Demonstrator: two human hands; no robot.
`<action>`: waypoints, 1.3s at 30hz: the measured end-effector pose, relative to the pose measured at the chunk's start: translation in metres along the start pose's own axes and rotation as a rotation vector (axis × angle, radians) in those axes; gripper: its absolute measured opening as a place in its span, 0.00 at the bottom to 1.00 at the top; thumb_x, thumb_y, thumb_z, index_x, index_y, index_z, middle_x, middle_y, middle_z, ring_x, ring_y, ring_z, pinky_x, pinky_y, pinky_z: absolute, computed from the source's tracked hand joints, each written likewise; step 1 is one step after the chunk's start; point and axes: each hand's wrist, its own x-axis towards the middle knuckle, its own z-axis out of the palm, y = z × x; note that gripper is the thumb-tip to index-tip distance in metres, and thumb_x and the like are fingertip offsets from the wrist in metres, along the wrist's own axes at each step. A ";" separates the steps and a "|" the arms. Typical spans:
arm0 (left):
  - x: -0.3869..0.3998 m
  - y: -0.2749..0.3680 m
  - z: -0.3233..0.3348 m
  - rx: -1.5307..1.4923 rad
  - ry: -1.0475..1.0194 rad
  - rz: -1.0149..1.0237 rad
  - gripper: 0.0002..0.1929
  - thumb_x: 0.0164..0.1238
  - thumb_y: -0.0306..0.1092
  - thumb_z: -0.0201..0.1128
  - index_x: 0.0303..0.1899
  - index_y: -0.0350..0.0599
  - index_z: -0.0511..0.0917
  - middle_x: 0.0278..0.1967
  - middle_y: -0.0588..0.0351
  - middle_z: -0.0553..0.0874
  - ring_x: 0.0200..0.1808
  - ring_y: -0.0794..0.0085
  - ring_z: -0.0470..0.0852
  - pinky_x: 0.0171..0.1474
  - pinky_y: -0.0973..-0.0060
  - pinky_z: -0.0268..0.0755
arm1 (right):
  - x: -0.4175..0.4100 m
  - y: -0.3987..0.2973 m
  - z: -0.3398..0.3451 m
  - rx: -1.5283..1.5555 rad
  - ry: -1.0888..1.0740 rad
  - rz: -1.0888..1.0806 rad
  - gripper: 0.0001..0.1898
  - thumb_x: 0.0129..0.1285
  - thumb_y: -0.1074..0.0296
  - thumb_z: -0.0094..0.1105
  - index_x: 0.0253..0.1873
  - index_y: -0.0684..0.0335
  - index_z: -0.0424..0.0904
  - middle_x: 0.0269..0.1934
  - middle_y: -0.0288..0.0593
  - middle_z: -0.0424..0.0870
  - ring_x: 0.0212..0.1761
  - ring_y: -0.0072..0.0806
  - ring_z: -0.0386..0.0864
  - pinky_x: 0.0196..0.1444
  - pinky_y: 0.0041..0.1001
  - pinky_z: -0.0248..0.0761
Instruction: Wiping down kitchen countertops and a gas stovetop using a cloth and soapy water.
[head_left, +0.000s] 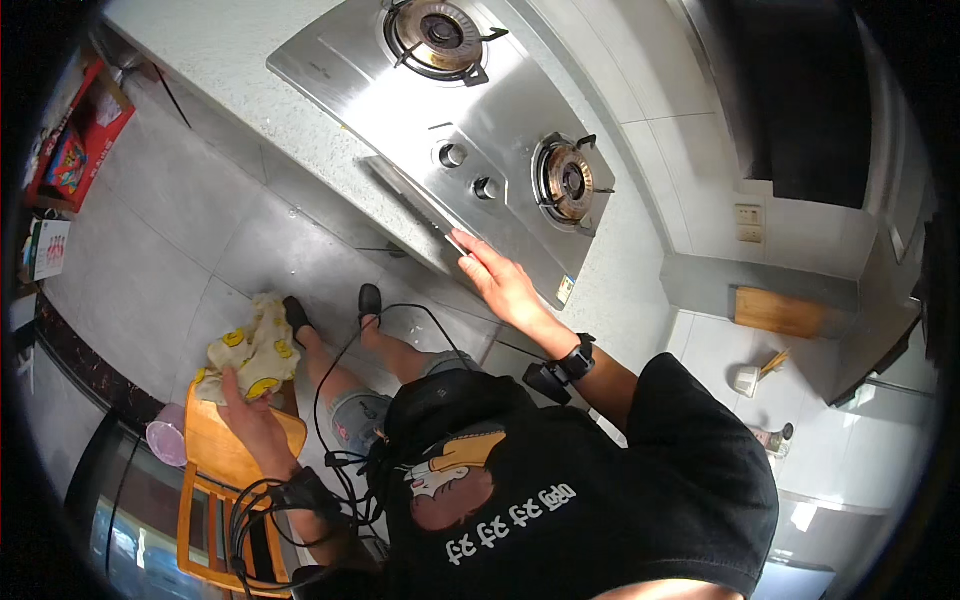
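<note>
My left hand (251, 420) grips a cream cloth with yellow round prints (255, 352), bunched above a wooden chair (217, 435). Along the front edge of a stainless steel two-burner gas stove (480, 112), my right hand (499, 281) pinches one end of a long, thin, metallic-looking piece (409, 195) between thumb and fingers; its exact kind cannot be told. Two control knobs (452, 155) sit on the stove near that piece. Beyond them are the burners, one small (568, 182) and one larger (439, 34). A black band device is on each wrist.
The pale countertop (225, 97) surrounds the stove. Black cables (319, 405) loop between my left arm and body. A pink plastic bin (166, 435) stands by the chair, red boxes (97, 135) at far left. A wooden board (780, 311) and a white utensil holder (747, 381) are at right.
</note>
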 end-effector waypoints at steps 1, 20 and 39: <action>0.005 0.006 0.000 0.000 -0.009 -0.012 0.20 0.67 0.40 0.61 0.55 0.41 0.71 0.48 0.54 0.81 0.44 0.71 0.82 0.36 0.77 0.72 | 0.004 -0.008 0.003 -0.008 0.007 0.011 0.22 0.70 0.53 0.48 0.67 0.47 0.66 0.60 0.44 0.76 0.62 0.43 0.73 0.61 0.35 0.67; 0.043 0.030 -0.015 0.064 -0.004 -0.052 0.20 0.67 0.41 0.60 0.56 0.42 0.71 0.50 0.53 0.80 0.46 0.70 0.81 0.38 0.75 0.69 | 0.043 -0.047 0.035 0.054 -0.024 -0.059 0.26 0.70 0.55 0.50 0.71 0.44 0.59 0.60 0.41 0.75 0.59 0.43 0.75 0.60 0.34 0.67; 0.039 0.033 -0.012 0.063 0.029 -0.019 0.21 0.67 0.41 0.60 0.57 0.42 0.70 0.53 0.54 0.77 0.51 0.68 0.79 0.44 0.71 0.71 | 0.110 -0.092 0.010 0.910 -0.287 0.338 0.14 0.74 0.51 0.42 0.51 0.54 0.69 0.22 0.32 0.69 0.15 0.14 0.63 0.12 0.16 0.55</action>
